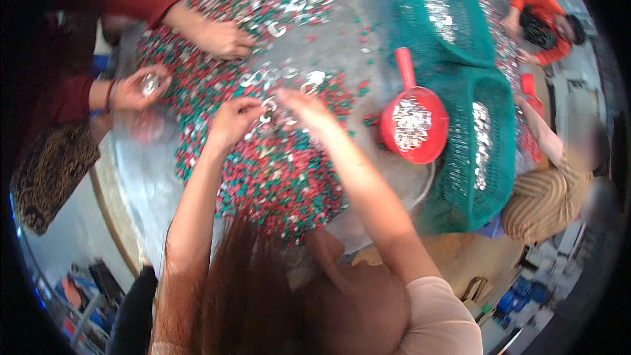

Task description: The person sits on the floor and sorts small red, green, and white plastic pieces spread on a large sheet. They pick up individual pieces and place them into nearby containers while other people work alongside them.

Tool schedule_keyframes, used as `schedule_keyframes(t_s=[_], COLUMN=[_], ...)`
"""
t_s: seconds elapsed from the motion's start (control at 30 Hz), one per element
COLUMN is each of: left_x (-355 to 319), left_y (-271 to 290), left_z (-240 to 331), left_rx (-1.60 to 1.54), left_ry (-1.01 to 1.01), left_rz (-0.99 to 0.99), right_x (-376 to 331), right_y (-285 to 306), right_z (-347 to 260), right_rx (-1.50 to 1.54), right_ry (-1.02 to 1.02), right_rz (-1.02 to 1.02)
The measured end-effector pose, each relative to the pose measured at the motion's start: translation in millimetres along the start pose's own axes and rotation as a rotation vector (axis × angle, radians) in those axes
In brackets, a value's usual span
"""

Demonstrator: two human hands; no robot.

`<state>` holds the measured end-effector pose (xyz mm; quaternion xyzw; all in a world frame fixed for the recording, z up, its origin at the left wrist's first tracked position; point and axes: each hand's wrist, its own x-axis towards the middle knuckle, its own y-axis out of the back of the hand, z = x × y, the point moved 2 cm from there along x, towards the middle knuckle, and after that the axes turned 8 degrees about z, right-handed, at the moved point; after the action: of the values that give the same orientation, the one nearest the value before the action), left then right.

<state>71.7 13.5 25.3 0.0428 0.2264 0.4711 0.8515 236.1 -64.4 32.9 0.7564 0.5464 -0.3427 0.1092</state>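
Observation:
Both my hands work over a heap of small red and green pieces (282, 190), mixed with shiny clear or silvery ones. My left hand (235, 121) is closed, thumb and fingertips drawn together at a shiny ring-shaped piece (268, 104); whether it grips that piece is not plain. Close by on the right, my right hand (303, 110) is smeared by motion, its fingers bent toward the same spot, with a blurred shiny bit below them. More ring-shaped pieces (269, 75) lie just beyond my fingertips.
At right, a red dipper (402, 133) holds shiny pieces, beside two green baskets (503, 158) (407, 0) with similar ones. A co-worker's hands (227, 39) (141, 89) reach in from the left, one holding shiny pieces. Other people (549, 197) (559, 10) sit on the far right.

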Motion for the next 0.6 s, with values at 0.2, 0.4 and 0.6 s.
schedule_keyframes(t_s=[0.2,0.4,0.6], left_x=[-3,-2,4], left_y=[-40,-40,-19], left_z=[37,36,1], left_rx=[-0.087,-0.309,-0.602], left_ry=[0.005,0.254,0.42], left_rz=[-0.114,-0.051,0.019], right_x=[-12,-28,-7], right_y=[30,110,270], right_z=[27,-27,-182], right_rx=[0.29,0.561,0.801], right_ry=[-0.018,0.203,0.525], right_rz=[0.002,0.232,0.252])
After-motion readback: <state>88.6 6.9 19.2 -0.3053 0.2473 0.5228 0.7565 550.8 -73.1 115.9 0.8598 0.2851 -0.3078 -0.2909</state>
